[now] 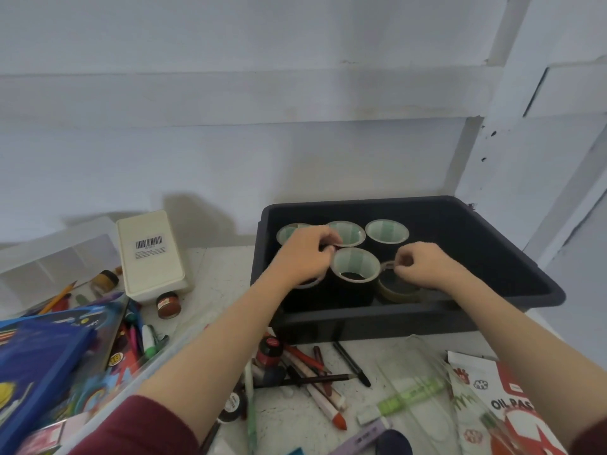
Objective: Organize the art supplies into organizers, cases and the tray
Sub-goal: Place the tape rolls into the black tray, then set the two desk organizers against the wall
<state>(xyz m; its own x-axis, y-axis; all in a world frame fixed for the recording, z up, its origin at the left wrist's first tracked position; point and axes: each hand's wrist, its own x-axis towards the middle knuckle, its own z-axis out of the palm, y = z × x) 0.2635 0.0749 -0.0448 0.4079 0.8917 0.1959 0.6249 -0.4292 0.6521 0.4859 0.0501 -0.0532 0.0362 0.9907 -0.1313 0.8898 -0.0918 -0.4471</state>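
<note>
Both hands are inside the dark tray. The right hand pinches the top edge of a brown tape roll, just to the right of the green-lined roll, whose hole faces up. The left hand curls over a pale roll (mostly hidden). The brown roll is nearer the right hand, by the tray's front wall.

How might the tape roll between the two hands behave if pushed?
The tape roll stands on its flat end in the tray, so a push probably slides it. Its wide hollow core suggests lightness; tipped on edge, it could roll.
</note>
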